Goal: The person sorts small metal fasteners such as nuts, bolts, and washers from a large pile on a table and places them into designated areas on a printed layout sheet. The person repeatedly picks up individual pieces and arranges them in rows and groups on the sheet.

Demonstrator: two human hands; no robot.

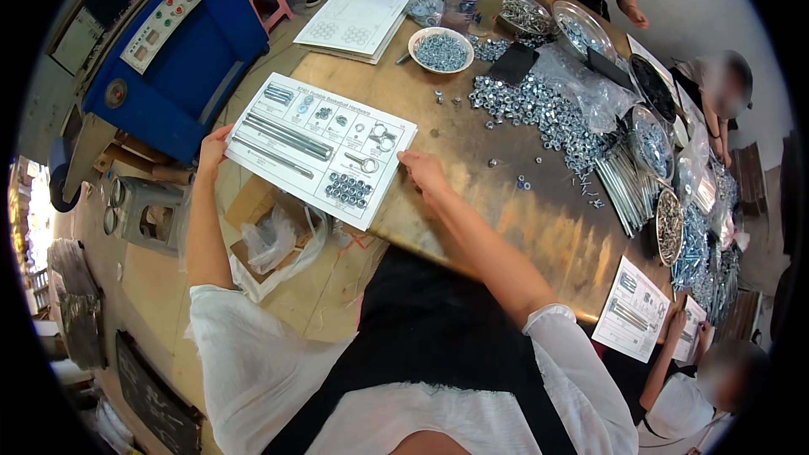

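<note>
The wooden worktable (472, 202) fills the middle of the view, its brown top worn and glossy. Beside it on the left stands a blue machine (181, 59) with a grey control panel. Along the table's right side runs a pile of silver hex nuts (539, 109), with a bundle of long threaded rods (628, 190) past it and several metal trays of hardware at the far edge. A white bowl of nuts (441, 50) sits near the table's far end.

At the near left corner lies the printed parts sheet (323, 147) — a white page picturing rods, bolts, washers and nuts — hanging partly off the table edge. The left hand (212, 150) pinches the sheet's left edge, fingers closed on the paper. The right hand (423, 173) rests flat at the sheet's right edge — fingers loose, grasping nothing. 2 loose nuts (522, 183) lie just beyond it.
</note>
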